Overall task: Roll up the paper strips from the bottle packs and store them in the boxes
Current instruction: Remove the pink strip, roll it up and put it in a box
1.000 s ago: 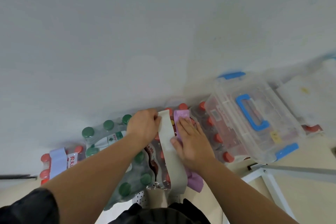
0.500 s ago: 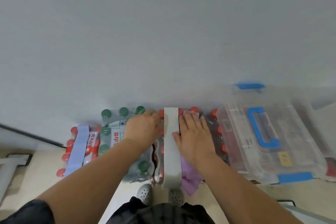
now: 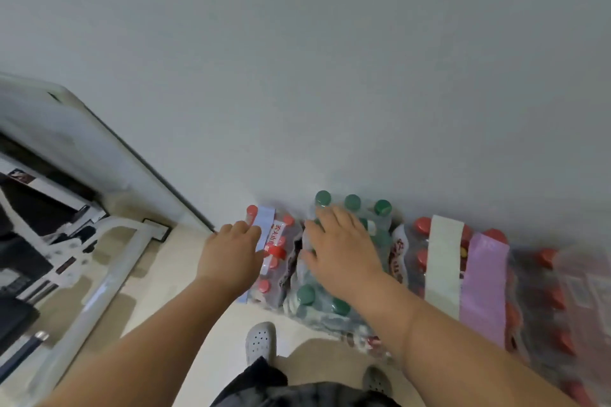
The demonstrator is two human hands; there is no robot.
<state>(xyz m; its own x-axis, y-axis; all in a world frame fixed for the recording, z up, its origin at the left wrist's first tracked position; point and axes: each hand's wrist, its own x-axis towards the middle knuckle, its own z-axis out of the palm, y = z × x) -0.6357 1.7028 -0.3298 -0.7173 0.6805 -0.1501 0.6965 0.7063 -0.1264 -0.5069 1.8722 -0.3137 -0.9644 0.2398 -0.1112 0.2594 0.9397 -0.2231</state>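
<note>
Far left, a white metal frame (image 3: 99, 277) stands on the pale floor (image 3: 175, 274), with dark things behind it (too smeared to name). Moving along, here is my left hand (image 3: 231, 254), knuckles up, reaching over the first red-capped pack (image 3: 284, 261). Its fingertips sit right at the edge of the pale blue strip (image 3: 265, 226), which lies unrolled front to back across that pack's top. Pinching or only touching? I cannot tell, because the back of the hand hides the grip.

Down by my feet is a grey clog (image 3: 261, 339), toe towards the packs. Next, my right hand (image 3: 340, 251) lies palm down with fingers straight and spread wide. It rests flat on the green-capped pack (image 3: 330, 304) and holds nothing, and the fingertips come close to the back row of green caps.

Further right is the second red-capped pack (image 3: 413, 251), with the cream strip (image 3: 443, 261) draped flat over it. The lilac strip (image 3: 482, 287) lies just beside that, edge to edge. Both are unrolled and both are well clear of my hands. Beyond them more red caps (image 3: 555, 301) blur out at the edge, and the whole row is pushed up against the grey wall (image 3: 330, 76)
</note>
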